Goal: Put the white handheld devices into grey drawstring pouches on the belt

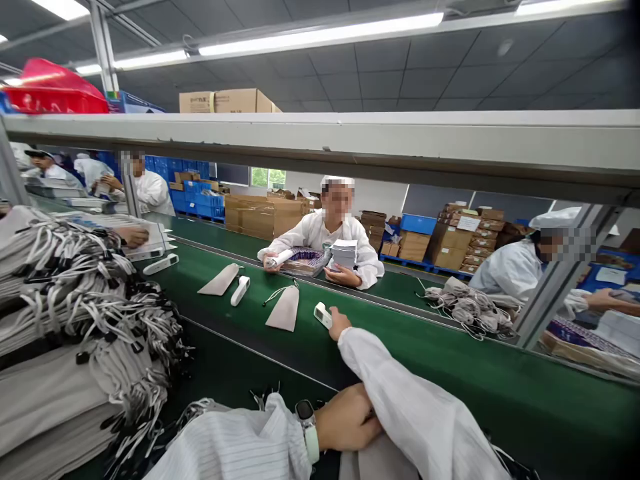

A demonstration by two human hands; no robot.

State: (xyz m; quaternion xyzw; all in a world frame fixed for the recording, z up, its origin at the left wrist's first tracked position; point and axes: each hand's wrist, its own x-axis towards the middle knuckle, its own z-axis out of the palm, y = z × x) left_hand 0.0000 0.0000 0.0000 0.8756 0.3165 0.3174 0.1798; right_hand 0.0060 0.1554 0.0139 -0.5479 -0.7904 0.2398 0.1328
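Observation:
My right hand (339,323) reaches over the green conveyor belt, its fingers closed on the near end of a white oblong handheld device (321,315) with a small dark window. My left hand (347,418), with a watch (306,420) at the wrist, is curled low at the front above grey drawstring pouches (380,461). The right sleeve covers its fingertips, so what they grip is hidden. On the belt to the left lie a grey pouch (284,309), another white device (241,291) and a second pouch (219,280).
A tall stack of grey drawstring pouches (60,387) fills the left front. Opposite, a co-worker (320,233) holds a stack of white booklets (344,253). A shelf beam (320,137) spans overhead. Bundled pouches (470,305) lie across the belt near a metal post (565,280).

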